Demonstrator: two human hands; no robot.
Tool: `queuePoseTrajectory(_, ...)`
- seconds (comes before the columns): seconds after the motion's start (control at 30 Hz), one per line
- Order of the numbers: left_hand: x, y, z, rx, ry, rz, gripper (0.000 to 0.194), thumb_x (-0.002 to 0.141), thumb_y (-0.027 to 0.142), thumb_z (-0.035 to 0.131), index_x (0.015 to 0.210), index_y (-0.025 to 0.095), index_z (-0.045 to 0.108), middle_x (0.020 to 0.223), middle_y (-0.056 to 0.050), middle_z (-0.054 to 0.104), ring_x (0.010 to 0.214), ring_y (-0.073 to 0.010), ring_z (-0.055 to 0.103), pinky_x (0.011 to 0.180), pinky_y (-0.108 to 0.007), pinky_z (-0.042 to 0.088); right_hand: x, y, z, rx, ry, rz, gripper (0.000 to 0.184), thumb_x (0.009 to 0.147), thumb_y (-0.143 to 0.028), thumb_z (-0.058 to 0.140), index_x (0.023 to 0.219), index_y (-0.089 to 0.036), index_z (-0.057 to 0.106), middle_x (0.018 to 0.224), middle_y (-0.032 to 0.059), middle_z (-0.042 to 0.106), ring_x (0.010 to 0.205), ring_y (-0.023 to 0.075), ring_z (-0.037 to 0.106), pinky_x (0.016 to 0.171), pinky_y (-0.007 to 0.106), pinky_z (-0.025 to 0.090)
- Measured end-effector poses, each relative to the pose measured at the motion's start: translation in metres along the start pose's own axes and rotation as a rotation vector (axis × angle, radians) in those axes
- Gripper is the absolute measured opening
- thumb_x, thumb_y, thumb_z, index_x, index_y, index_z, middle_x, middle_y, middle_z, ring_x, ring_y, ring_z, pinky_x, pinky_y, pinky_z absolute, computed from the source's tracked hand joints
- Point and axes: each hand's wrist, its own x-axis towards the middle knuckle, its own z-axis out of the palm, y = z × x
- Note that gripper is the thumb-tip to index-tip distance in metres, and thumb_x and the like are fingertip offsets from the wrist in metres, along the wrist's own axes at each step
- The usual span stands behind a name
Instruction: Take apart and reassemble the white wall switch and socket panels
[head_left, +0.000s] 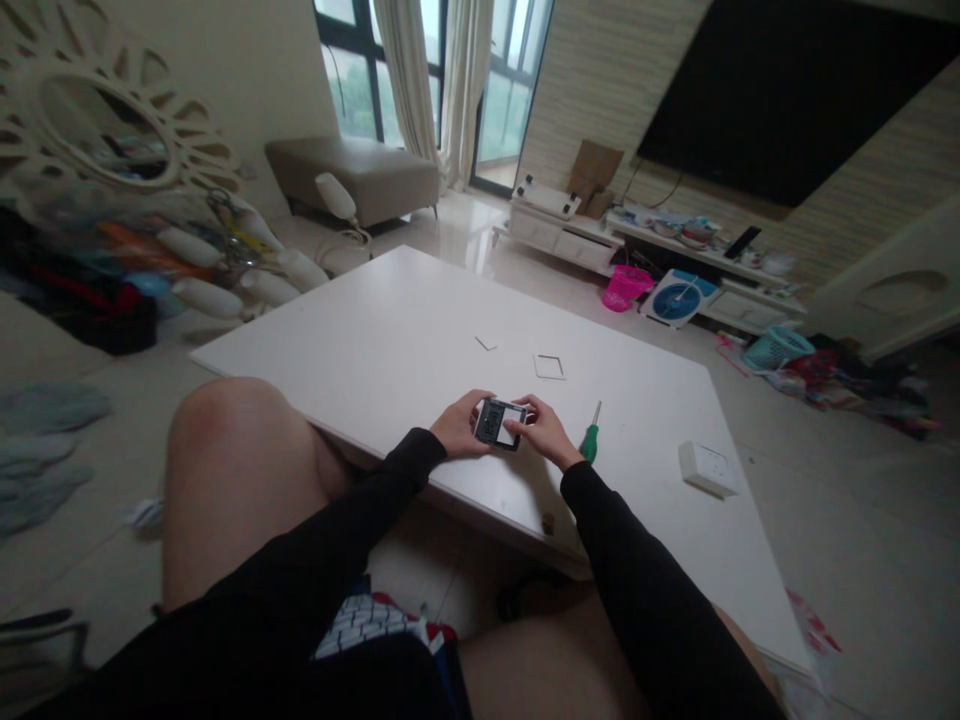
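Note:
Between my two hands, above the near edge of the white table, is a small square black-and-white panel (492, 424) that looks like a wall switch. A white plate covers its right part; the left part shows dark, uneven detail. My left hand (459, 424) grips its left side, fingers wrapped round the edge. On the other side, my right hand (546, 430) pinches the right edge, with its thumb lying on the white plate. A green-handled screwdriver (591, 440) lies just right of my right hand. Beyond my hands are a thin square frame (551, 377) and a bent thin strip (487, 347).
On the table's (360, 320) right side sits a white socket box (709, 470). A small brownish piece (548, 523) lies by the near edge. My bare knee (232, 440) is against the table's left front. A pink basket (627, 287) and a fan (677, 298) stand beyond.

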Motion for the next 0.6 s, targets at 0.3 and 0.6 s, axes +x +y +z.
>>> queuePoseTrajectory(0.3, -0.0004, 0.0044, 0.0002, 0.013, 0.017, -0.017, 0.084, 0.058, 0.028, 0.087, 0.134, 0.019, 0.052, 0.093, 0.000, 0.064, 0.068, -0.0134, 0.058, 0.059, -0.025, 0.049, -0.0032, -0.0060, 0.0002, -0.084, 0.020, -0.046, 0.038, 0.075, -0.042, 0.077, 0.105, -0.021, 0.065, 0.086, 0.0006, 0.069, 0.072, 0.0166, 0.062, 0.067, 0.030, 0.051)
queuePoseTrajectory(0.6, -0.0006, 0.0016, 0.0005, 0.018, 0.015, -0.022, 0.083, 0.057, 0.030, 0.088, 0.132, 0.020, 0.053, 0.089, 0.001, 0.064, 0.067, -0.0136, 0.058, 0.059, -0.026, 0.050, -0.0039, -0.0109, -0.0018, -0.113, 0.004, -0.019, 0.038, 0.076, -0.042, 0.076, 0.106, -0.022, 0.066, 0.087, 0.0005, 0.069, 0.076, 0.0173, 0.062, 0.072, 0.031, 0.052)
